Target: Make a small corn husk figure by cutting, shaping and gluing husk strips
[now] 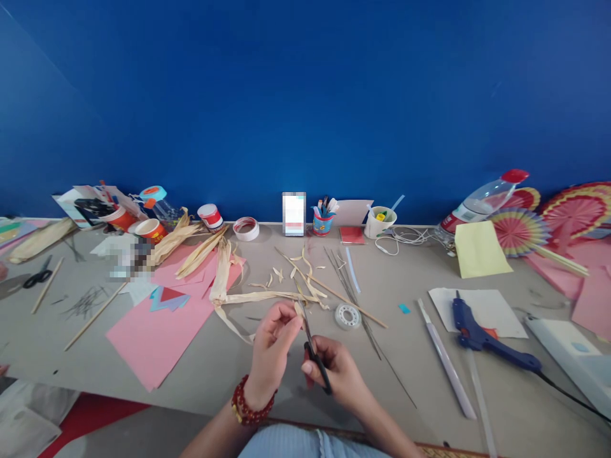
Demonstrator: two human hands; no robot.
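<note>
Head — scissors [310,347] in fingers [329,346], stationery [326,207] in cup [323,225]

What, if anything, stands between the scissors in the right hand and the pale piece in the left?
Nothing visible does. The scissors in the right hand point up right beside the pale piece in the left hand; whether they touch it is too small to tell. The clear tape roll lies off to the right.

The left hand [273,345] pinches, just beside the right hand [338,369], which is curled in a grip.
</note>
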